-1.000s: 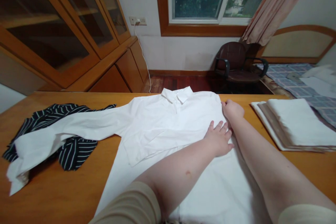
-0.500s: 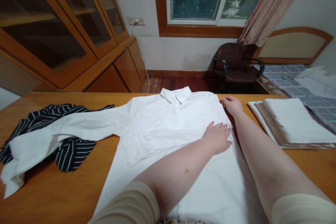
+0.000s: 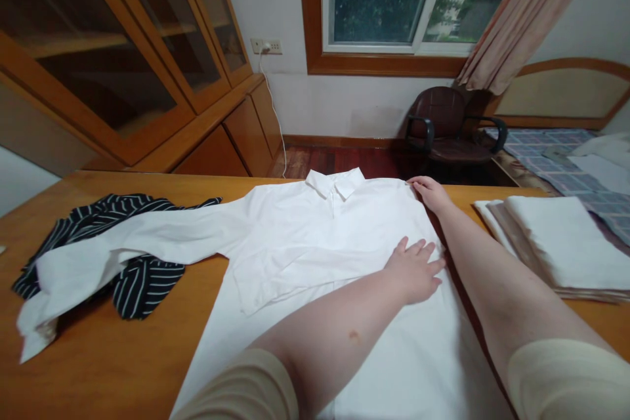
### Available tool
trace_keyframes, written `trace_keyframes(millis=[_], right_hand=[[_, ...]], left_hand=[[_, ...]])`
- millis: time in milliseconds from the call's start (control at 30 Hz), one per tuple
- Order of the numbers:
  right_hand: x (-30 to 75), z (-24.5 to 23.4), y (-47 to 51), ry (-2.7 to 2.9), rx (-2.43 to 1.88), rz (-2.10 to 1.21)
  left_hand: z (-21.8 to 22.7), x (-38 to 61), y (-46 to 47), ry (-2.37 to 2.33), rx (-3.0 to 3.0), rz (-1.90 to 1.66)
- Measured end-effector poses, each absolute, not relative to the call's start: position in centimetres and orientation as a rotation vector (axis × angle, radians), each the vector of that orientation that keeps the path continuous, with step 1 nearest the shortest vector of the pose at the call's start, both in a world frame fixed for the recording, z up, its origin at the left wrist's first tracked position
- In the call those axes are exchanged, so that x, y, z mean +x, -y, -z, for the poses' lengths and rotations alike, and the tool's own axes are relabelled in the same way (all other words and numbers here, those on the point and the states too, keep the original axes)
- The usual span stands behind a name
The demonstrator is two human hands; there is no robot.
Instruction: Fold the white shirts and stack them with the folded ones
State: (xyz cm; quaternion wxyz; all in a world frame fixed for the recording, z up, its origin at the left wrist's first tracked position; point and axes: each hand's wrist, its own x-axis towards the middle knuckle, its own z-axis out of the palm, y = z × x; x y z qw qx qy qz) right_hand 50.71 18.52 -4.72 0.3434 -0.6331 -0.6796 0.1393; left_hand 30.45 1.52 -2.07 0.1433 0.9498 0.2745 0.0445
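A white collared shirt lies spread on the wooden table. Its left-side sleeve stretches out over a black-and-white striped garment. The other sleeve is folded across the chest. My left hand rests flat on the shirt near its right edge, fingers spread. Farther back, my right hand has its fingertips closed on the shirt's shoulder edge, right of the collar.
Folded white and brownish cloths are stacked on the table at the right. Beyond the table stand a brown armchair and a bed. A glass-door cabinet rises at the back left.
My right hand has moved a little left, from beside the shirt to its shoulder edge. My left hand stays flat on the cloth. The whole view has shifted slightly.
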Motion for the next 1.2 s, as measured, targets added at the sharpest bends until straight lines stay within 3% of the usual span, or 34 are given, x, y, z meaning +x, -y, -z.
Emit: trace_keyframes(millis=[400, 733, 900, 1200], right_hand=[[50.8, 3.8, -19.7, 1.908, -1.77, -0.4], [52.1, 4.4, -20.4, 1.737, -1.655, -0.635], [51.9, 4.3, -20.0, 1.596, -1.678, -0.694], [51.4, 3.9, -18.0, 1.245, -1.742, -0.629]], left_hand=[[1.8, 30.5, -1.5, -0.77, 2.725, -0.076], [2.2, 30.4, -1.3, -0.727, 2.717, -0.057], [2.4, 30.5, -1.2, -0.744, 2.738, -0.208], [2.3, 30.6, -1.2, -0.795, 2.765, -0.222]])
